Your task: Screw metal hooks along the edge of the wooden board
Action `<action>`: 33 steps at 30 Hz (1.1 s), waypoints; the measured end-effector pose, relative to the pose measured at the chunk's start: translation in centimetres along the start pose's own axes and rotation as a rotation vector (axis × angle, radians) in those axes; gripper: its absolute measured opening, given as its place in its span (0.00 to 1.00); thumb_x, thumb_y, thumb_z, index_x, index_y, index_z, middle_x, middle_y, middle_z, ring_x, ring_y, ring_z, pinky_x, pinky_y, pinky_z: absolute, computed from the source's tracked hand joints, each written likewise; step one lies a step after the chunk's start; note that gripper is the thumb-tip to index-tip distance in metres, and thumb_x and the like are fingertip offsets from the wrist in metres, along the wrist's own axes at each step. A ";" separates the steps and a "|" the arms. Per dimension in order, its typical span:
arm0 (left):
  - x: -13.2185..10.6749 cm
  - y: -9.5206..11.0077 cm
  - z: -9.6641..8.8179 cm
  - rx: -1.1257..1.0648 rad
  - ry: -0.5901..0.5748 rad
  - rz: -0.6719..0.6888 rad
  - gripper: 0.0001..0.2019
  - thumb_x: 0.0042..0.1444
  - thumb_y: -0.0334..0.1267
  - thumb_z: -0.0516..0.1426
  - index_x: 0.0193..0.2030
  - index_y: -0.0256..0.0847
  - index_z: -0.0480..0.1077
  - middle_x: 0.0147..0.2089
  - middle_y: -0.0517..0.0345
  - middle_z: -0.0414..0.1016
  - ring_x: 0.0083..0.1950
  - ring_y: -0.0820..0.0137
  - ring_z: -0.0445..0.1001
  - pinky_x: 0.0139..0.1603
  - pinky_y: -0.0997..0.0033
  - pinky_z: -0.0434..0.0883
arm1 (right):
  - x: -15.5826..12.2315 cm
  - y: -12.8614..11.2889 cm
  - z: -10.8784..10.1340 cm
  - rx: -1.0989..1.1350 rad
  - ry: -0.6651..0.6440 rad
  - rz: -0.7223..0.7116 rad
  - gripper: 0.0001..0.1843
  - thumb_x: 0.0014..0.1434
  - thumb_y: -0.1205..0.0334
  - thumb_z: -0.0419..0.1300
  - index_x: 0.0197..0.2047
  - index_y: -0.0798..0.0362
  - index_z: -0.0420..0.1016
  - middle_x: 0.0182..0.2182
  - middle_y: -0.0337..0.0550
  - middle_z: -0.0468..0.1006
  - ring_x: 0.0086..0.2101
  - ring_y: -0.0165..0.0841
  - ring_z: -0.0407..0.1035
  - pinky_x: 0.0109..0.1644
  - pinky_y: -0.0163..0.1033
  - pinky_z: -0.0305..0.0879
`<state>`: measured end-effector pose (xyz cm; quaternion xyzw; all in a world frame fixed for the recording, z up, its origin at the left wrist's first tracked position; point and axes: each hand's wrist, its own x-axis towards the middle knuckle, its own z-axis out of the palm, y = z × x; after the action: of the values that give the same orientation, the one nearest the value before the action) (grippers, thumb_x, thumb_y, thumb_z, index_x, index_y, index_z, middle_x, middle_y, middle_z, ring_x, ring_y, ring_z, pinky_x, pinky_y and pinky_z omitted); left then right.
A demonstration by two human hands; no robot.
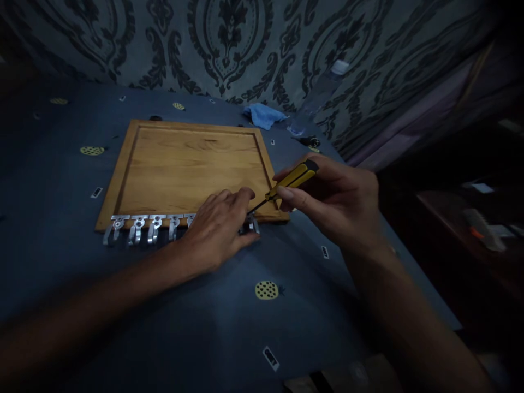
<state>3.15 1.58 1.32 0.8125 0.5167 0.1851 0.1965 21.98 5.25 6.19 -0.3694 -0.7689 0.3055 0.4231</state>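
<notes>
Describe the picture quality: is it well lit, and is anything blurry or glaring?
Head view: dim overall, the far right nearly lost in darkness; in the head view, small glints on the metal hooks but no strong glare; in the head view, the left forearm goes soft towards the corner, while the screwdriver in the right hand looks sharper.

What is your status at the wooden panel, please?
Right hand gripping yellow screwdriver. Left hand at metal hooks, hiding some. Wooden panel flat on blue surface.

We are viewing a dim scene, its corners darkening, metal hooks (155, 229) glinting faintly, the left forearm (110, 297) blurring.
</notes>
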 end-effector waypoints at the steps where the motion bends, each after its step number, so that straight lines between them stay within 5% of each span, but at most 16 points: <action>1: 0.0 0.0 0.0 -0.002 -0.004 -0.002 0.26 0.59 0.42 0.66 0.60 0.40 0.61 0.49 0.49 0.75 0.53 0.55 0.73 0.55 0.54 0.70 | 0.0 0.1 0.1 -0.020 0.021 -0.016 0.12 0.53 0.47 0.74 0.32 0.43 0.80 0.29 0.37 0.75 0.25 0.33 0.70 0.27 0.42 0.70; 7: 0.0 0.0 0.0 -0.004 0.006 -0.004 0.26 0.59 0.41 0.66 0.59 0.41 0.61 0.49 0.51 0.76 0.52 0.57 0.73 0.55 0.54 0.70 | -0.4 0.7 1.2 -0.182 0.199 -0.127 0.20 0.53 0.43 0.73 0.24 0.45 0.71 0.22 0.37 0.69 0.24 0.34 0.65 0.28 0.44 0.66; 13: 0.0 0.0 0.1 0.003 0.003 -0.010 0.26 0.58 0.43 0.67 0.58 0.40 0.62 0.49 0.51 0.76 0.51 0.56 0.73 0.53 0.56 0.70 | -1.0 0.0 1.6 -0.093 0.458 -0.118 0.15 0.61 0.45 0.67 0.30 0.43 0.72 0.25 0.38 0.73 0.23 0.34 0.68 0.28 0.45 0.70; 19: -0.1 0.0 -0.1 0.000 -0.004 0.001 0.27 0.58 0.41 0.66 0.59 0.40 0.61 0.49 0.51 0.76 0.51 0.56 0.73 0.53 0.56 0.70 | -1.0 0.7 1.5 -0.179 0.315 -0.133 0.15 0.64 0.49 0.66 0.29 0.44 0.68 0.23 0.37 0.70 0.22 0.33 0.65 0.28 0.44 0.63; 33: 0.0 0.1 0.0 0.018 -0.007 -0.015 0.28 0.58 0.42 0.67 0.60 0.40 0.61 0.50 0.50 0.76 0.52 0.55 0.73 0.54 0.55 0.70 | -1.1 1.5 1.7 -0.197 0.284 -0.082 0.18 0.61 0.46 0.68 0.28 0.45 0.68 0.24 0.36 0.69 0.23 0.32 0.65 0.28 0.42 0.64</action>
<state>3.23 1.53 1.41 0.8111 0.5236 0.1761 0.1924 21.38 4.92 3.79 -0.4169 -0.7420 0.1557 0.5014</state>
